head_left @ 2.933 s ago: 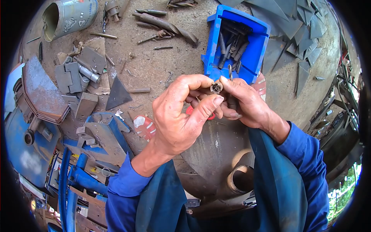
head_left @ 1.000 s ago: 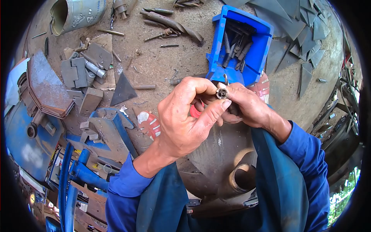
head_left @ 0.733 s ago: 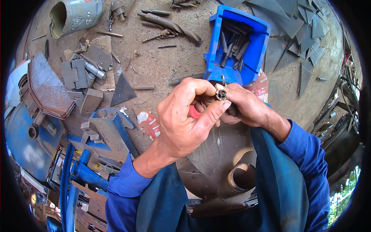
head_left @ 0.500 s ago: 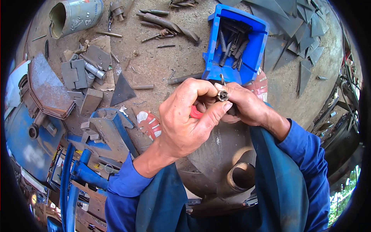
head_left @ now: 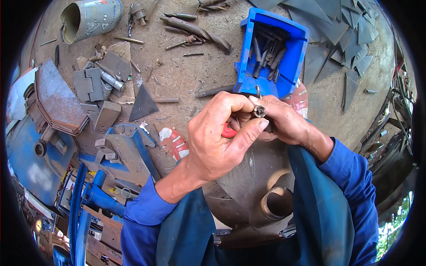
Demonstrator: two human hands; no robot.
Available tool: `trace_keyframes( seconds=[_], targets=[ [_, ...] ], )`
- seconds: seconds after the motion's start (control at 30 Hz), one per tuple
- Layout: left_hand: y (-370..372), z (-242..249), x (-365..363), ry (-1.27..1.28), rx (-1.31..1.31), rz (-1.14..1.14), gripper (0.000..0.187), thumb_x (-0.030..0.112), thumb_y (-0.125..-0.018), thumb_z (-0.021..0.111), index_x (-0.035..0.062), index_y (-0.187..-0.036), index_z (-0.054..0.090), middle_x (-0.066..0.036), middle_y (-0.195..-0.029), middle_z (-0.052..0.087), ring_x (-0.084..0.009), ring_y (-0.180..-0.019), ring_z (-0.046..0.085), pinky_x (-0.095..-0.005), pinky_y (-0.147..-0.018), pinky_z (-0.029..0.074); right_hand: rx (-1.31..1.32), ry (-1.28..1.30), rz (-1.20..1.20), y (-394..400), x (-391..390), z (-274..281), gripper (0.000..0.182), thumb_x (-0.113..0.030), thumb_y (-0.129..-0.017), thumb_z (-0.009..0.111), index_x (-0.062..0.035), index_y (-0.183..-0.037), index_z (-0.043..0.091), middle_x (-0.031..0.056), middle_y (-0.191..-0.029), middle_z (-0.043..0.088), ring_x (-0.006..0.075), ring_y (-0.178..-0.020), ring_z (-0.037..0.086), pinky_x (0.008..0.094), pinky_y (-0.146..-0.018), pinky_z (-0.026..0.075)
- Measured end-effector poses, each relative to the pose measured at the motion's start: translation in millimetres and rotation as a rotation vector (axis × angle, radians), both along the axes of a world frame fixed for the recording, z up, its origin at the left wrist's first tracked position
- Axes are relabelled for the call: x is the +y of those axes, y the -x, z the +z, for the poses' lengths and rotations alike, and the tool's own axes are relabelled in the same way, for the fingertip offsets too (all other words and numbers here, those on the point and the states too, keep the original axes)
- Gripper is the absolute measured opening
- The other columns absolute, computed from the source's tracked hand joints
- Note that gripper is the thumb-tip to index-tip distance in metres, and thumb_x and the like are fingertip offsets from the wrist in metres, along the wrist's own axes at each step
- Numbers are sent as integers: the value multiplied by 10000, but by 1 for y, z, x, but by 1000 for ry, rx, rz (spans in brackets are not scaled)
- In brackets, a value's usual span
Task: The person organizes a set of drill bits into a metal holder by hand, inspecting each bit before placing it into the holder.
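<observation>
Both hands meet just below the blue bin, close around a small steel cutter point(head_left: 260, 111) with a notched, hollow end facing up toward me. My left hand point(head_left: 217, 133) pinches near that end, index finger on one side and thumb on the other. A red piece point(head_left: 228, 131) shows beneath its palm, mostly covered by fingers. My right hand point(head_left: 286, 117) wraps the cutter from the other side, its thumb against the rim. Beyond the right thumb a thin curved metal hook point(head_left: 258, 91) sticks up. The lower part of the cutter is hidden by fingers.
The blue bin point(head_left: 246, 48) holds several metal bits. Large drill bits point(head_left: 197, 30) lie on the ground to its left, and cut steel plates point(head_left: 319, 57) are piled right. A short pipe point(head_left: 276, 204) stands between my knees. Steel offcuts point(head_left: 88, 84) and a can point(head_left: 91, 20) lie left.
The whole view has shifted slightly, scene moving a little right and down. Both hands keep their hold on the cutter, whose notched end has tilted slightly.
</observation>
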State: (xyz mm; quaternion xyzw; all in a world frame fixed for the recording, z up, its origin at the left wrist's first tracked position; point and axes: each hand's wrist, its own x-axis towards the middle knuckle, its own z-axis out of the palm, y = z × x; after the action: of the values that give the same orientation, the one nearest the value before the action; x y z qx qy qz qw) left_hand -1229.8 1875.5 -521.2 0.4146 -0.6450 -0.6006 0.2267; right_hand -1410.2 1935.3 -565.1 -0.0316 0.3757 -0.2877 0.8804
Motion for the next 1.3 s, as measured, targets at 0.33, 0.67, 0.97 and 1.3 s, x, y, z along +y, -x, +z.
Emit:
trace_keyframes(
  seconds=[0.33,0.67,0.97,1.3],
  targets=[
    [-1,-3,0,-190,105,26,158,103,-1023,568,-53,-1016,592,-106,-852,650,-145,-660,678,-251,-586,527,38,-21,49,-1,0,1,675,-515,-1055,407,48,-788,666,78,-601,572,100,-436,382,266,-420,279],
    [-6,-10,4,-285,173,62,207,94,-1040,535,-76,-1129,611,-128,-922,673,-147,-679,678,-245,-602,545,3,-2,20,-3,1,-5,589,-478,-1069,392,26,-901,645,124,-671,635,88,-448,394,248,-419,279],
    [-6,-16,4,-270,104,164,183,66,-1012,578,-48,-1120,671,-126,-950,681,-124,-707,643,-256,-619,515,-78,17,136,-4,1,-8,558,-525,-1071,346,-28,-982,584,117,-664,648,86,-438,411,234,-415,288],
    [-8,-23,4,-255,153,129,250,120,-1053,524,-29,-1217,640,-40,-874,665,-52,-701,597,-197,-601,500,-150,3,154,-6,-3,-4,518,-500,-1086,307,-55,-1003,557,152,-669,650,110,-440,455,241,-414,342]
  ],
)
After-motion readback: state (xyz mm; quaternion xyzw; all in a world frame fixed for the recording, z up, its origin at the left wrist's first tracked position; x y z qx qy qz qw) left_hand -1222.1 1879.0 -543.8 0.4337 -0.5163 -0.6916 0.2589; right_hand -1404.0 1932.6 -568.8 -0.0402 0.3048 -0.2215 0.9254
